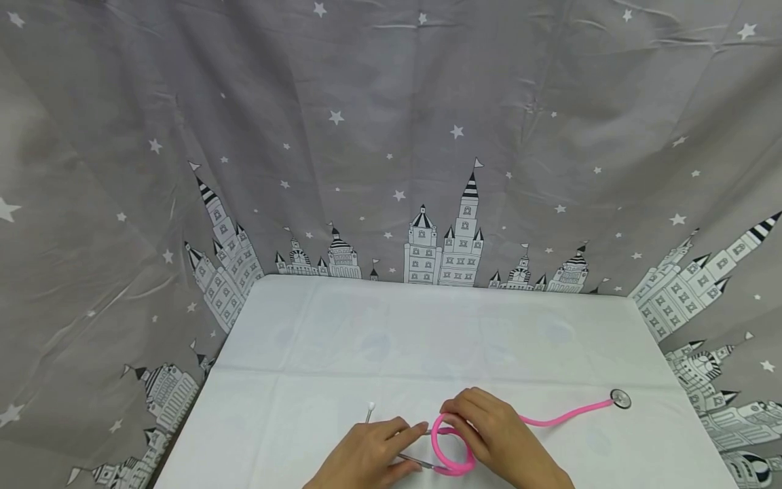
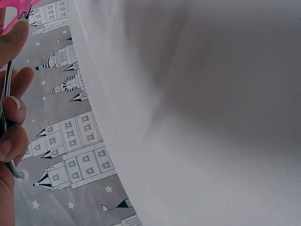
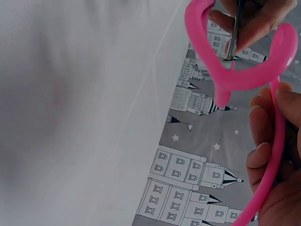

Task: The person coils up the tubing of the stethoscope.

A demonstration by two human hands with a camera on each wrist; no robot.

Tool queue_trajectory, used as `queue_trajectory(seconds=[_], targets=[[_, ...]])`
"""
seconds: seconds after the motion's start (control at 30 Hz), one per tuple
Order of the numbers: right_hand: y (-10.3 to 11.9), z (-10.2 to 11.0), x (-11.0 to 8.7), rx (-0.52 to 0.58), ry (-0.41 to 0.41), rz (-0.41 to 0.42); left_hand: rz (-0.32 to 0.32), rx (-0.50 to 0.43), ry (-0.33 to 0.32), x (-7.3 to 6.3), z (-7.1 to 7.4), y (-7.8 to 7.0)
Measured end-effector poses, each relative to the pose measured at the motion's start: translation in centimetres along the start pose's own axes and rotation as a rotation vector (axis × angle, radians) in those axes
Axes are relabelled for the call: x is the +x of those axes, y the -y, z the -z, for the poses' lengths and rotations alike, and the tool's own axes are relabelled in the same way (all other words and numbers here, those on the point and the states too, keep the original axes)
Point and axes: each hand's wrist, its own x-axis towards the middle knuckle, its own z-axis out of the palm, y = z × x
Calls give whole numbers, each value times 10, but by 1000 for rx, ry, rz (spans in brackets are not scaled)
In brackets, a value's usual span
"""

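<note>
A stethoscope with pink tubing (image 1: 565, 415) lies across the near part of the white table. My left hand (image 1: 373, 451) grips its metal ear tubes, and one white ear tip (image 1: 371, 406) sticks out beyond the knuckles. In the left wrist view, fingers curl around a metal tube (image 2: 8, 84). My right hand (image 1: 491, 435) pinches the pink tubing, which bends into a loop (image 1: 435, 441) between the hands. The right wrist view has the tubing (image 3: 277, 127) running along the right palm. Off to the right, the round chest piece (image 1: 620, 399) rests on the table.
The white-covered table (image 1: 342, 333) stretches away from the hands, with faint creases in its cloth. Grey curtains (image 1: 366, 163) printed with stars and castles hang behind it and along both sides.
</note>
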Motion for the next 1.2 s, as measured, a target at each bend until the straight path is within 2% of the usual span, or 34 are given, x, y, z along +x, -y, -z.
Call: queue_trajectory(seconds=[0.3, 0.8, 1.03, 1.2], targets=[[1, -2, -1, -11, -3, 8, -9, 19, 13, 2, -2, -2], [1, -4, -3, -3, 28, -15, -26, 16, -12, 5, -2, -5], [0, -4, -4, -9, 31, -23, 12, -50, -14, 5, -3, -7], [-1, -5, -4, 6, 16, -13, 23, -60, -7, 6, -2, -9]])
